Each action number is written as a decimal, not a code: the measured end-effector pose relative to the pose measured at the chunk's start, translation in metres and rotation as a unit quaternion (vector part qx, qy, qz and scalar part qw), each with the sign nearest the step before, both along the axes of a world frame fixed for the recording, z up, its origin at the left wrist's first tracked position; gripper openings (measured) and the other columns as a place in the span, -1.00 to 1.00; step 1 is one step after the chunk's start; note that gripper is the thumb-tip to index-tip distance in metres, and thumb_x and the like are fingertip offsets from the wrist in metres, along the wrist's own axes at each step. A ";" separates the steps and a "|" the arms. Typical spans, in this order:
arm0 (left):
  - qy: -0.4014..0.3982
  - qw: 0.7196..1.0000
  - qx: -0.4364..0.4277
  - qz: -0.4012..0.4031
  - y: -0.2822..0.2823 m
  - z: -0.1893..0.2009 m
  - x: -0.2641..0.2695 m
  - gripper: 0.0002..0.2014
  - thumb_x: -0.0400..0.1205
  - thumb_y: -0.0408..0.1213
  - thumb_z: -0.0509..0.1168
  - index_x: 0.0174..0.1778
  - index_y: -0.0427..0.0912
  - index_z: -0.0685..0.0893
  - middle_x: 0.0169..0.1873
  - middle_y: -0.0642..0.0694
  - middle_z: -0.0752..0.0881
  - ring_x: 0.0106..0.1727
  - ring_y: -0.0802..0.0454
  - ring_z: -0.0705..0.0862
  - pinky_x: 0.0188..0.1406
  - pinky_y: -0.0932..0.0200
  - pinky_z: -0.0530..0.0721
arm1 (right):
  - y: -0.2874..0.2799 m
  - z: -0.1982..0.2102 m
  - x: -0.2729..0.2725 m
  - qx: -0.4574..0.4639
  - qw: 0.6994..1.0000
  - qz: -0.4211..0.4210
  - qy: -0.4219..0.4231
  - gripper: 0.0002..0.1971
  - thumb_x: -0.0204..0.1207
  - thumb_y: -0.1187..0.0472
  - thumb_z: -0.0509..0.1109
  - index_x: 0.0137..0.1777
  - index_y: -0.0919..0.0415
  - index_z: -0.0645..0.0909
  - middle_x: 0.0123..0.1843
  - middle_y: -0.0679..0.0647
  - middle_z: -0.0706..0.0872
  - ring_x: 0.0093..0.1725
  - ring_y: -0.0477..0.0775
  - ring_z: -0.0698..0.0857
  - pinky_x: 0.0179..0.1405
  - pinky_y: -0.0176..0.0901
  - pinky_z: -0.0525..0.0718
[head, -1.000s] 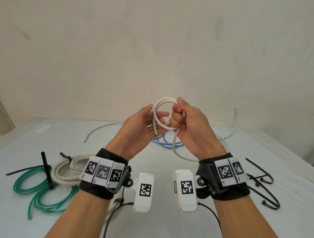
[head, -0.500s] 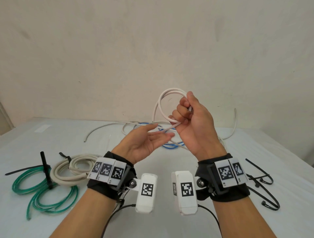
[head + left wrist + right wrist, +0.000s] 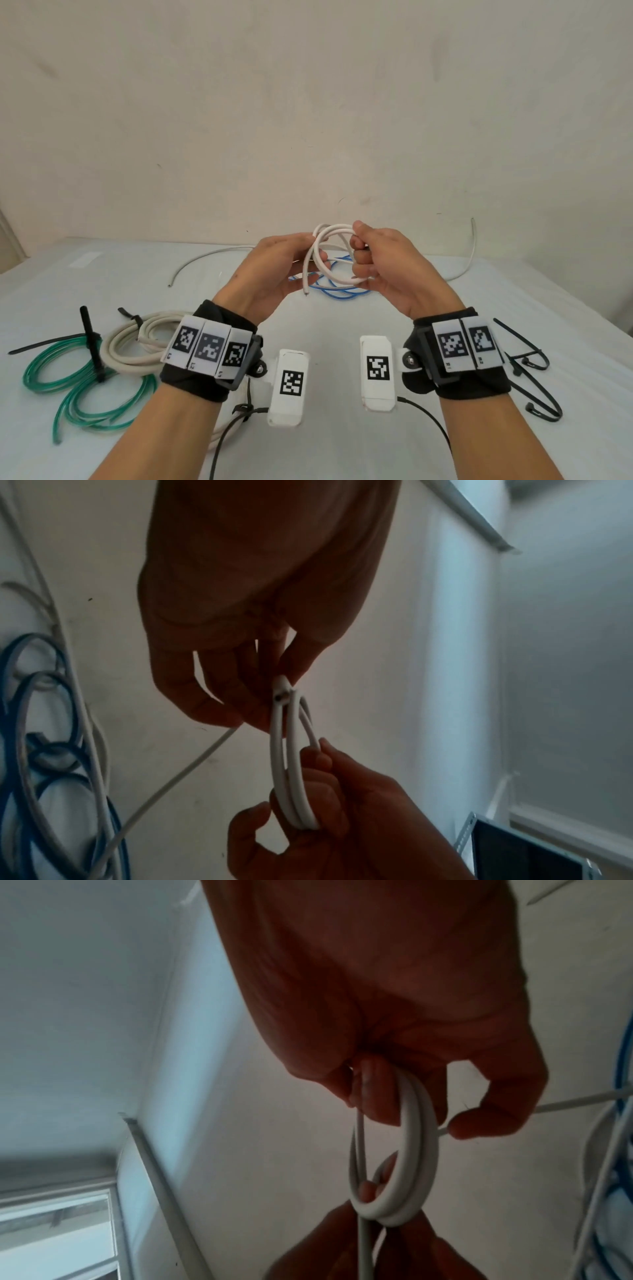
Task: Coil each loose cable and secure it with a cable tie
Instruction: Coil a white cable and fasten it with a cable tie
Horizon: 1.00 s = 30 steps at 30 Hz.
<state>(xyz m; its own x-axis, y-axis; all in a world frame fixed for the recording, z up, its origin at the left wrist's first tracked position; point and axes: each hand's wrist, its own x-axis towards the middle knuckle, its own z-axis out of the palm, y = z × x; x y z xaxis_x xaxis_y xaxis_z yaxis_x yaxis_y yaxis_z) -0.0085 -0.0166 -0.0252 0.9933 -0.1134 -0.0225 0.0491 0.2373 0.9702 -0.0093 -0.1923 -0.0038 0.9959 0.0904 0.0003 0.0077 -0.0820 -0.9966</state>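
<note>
Change: since half a second ago the left hand (image 3: pixel 274 270) has risen from below the loops and closed in on the white cable (image 3: pixel 325 253), and both hands sit lower against the wall than before
Left hand: fingers and thumb pinch the left side of the coil, with the cut end just under them; seen from the left wrist, the fingertips (image 3: pixel 240 696) meet at that cut end
Right hand: the right hand (image 3: pixel 383 267) is curled in a fist round the right side of the coil, several turns passing through the fingers; the right wrist view shows the loops (image 3: pixel 400 1153) running under the curled fingers
Look of the cable: smooth, round, white, wound in a few loose overlapping turns that form a rough ring between the two hands
Free end: a short straight tail leaves the ring at the left hand and points down and slightly left, its cut tip (image 3: pixel 306 293) hanging below the left fingers
Axis: the ring stands nearly upright, held in the air above the tabletop (image 3: pixel 329 318), its flat face turned toward the person
Beyond the hands: a blue cable (image 3: pixel 342 291) lies loose on the tabletop
Left of the left wrist: a green coil (image 3: pixel 68 380) and a cream coil (image 3: pixel 133 346), each bound by a black tie
Right of the right wrist: loose black cable ties (image 3: pixel 534 387) on the tabletop
</note>
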 end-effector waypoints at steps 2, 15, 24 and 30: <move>-0.024 0.999 0.046 0.003 -0.002 0.001 -0.002 -0.69 0.83 -0.24 0.20 0.22 -0.30 0.82 -0.27 -0.08 0.73 -0.22 0.01 0.69 0.05 0.04 0.66 | 0.003 -0.003 0.002 -0.032 0.999 0.000 -0.017 -0.63 0.87 -0.03 0.14 -0.18 0.09 0.43 -0.47 -0.11 0.27 -0.56 -0.08 0.28 -0.29 -0.10 0.44; -0.043 0.999 -0.013 -0.030 -0.013 0.010 -0.008 -0.65 0.88 -0.18 0.06 -0.12 -0.27 0.58 -0.52 -0.08 0.37 -0.54 0.00 0.39 -0.17 -0.06 0.78 | 0.007 -0.001 -0.002 -0.123 0.984 0.020 -0.129 -0.61 0.86 -0.01 0.18 -0.20 0.14 0.44 -0.46 -0.12 0.28 -0.53 -0.09 0.29 -0.40 -0.15 0.34; -0.073 0.995 -0.017 -0.059 -0.001 0.027 -0.017 -0.66 0.78 -0.24 0.14 -0.16 -0.39 0.68 -0.53 -0.22 0.51 -0.53 -0.13 0.58 0.08 -0.19 0.83 | 0.009 0.011 -0.012 -0.128 0.965 0.010 -0.227 -0.66 0.80 -0.06 0.29 -0.19 0.07 0.58 -0.47 -0.15 0.43 -0.35 0.03 0.39 -0.25 -0.05 0.43; -0.130 0.990 0.033 -0.051 0.001 0.032 -0.019 -0.61 0.86 -0.26 0.07 0.05 -0.43 0.75 -0.53 -0.12 0.30 -0.58 -0.02 0.42 -0.03 -0.08 0.79 | 0.015 0.008 -0.011 -0.106 0.964 -0.007 -0.245 -0.73 0.80 -0.10 0.30 0.09 0.12 0.56 -0.41 -0.17 0.61 -0.32 0.14 0.37 -0.27 0.02 0.42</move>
